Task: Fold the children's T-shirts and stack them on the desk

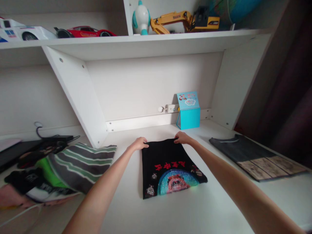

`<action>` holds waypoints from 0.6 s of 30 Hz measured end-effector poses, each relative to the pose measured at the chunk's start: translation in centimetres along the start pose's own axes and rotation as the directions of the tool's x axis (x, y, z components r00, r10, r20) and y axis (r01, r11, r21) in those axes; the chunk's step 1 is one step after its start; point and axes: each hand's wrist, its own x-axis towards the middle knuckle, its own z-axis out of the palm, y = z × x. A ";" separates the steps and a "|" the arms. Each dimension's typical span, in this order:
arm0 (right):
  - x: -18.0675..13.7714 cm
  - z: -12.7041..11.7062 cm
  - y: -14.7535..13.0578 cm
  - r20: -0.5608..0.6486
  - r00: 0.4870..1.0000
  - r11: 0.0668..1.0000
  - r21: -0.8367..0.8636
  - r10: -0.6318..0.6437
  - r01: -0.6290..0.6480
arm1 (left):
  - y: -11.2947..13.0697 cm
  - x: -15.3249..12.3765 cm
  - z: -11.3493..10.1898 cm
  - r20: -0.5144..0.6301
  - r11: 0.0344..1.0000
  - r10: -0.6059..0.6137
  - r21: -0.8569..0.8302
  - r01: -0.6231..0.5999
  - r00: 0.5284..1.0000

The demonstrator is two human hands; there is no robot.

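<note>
The left hand (140, 143) pinches the far left corner of a flat, folded black cloth garment with red lettering and a round blue-and-pink print (163, 152), and the right hand (182, 138) grips its far right corner. The garment lies on the white, smooth-topped counter (126, 214), in the middle, between the forearms, its printed end toward the person. To handle it well, I would keep both grips level and pull evenly outward, so the far edge stays straight and the layers do not slip; the near edge slants, so squaring it seems worthwhile.

To the right, apart from it, lies a flat dark-grey garment with a tan printed panel (248, 152). To the left is a grey, green and white striped cloth (83, 159), beside a heap of black, white and bright-green fabric (48, 182), too blurred for me to count its pieces with confidence. Behind stands a turquoise spiral-bound desk calendar (190, 117).

Above, the open white shelving unit (158, 45) serves as the container: its left compartment holds a white toy vehicle (36, 33) and a red toy car (85, 32); its right one holds a white-and-turquoise toy figure (141, 18), a yellow toy excavator (175, 19) and a blue globe (240, 9).
</note>
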 end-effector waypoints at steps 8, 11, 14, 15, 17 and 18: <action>-8.0 -11.3 -4.3 -0.552 0.788 0.952 -0.034 -0.273 0.305 | 8.4 -6.7 -9.4 -0.270 0.873 0.424 -0.132 -0.470 0.864; -13.8 -11.0 -5.3 -0.611 0.690 0.902 -0.099 -0.389 0.421 | 10.1 -11.0 -9.4 -0.256 0.858 0.491 -0.025 -0.514 0.833; -18.8 -7.3 -5.6 -0.403 0.791 0.880 -0.088 -0.460 0.467 | 9.0 -14.4 -6.6 -0.098 0.871 0.486 0.131 -0.473 0.868; -20.2 -6.0 -5.6 -0.288 0.833 0.877 -0.058 -0.472 0.477 | 8.2 -15.3 -5.6 -0.015 0.874 0.464 0.171 -0.455 0.886; -22.3 -4.0 -5.5 -0.027 0.878 0.877 0.036 -0.478 0.479 | 6.6 -16.6 -3.9 0.190 0.886 0.377 0.212 -0.413 0.906; -22.9 -3.4 -5.4 0.084 0.875 0.878 0.094 -0.477 0.469 | 6.0 -17.1 -3.5 0.285 0.894 0.326 0.217 -0.392 0.901</action>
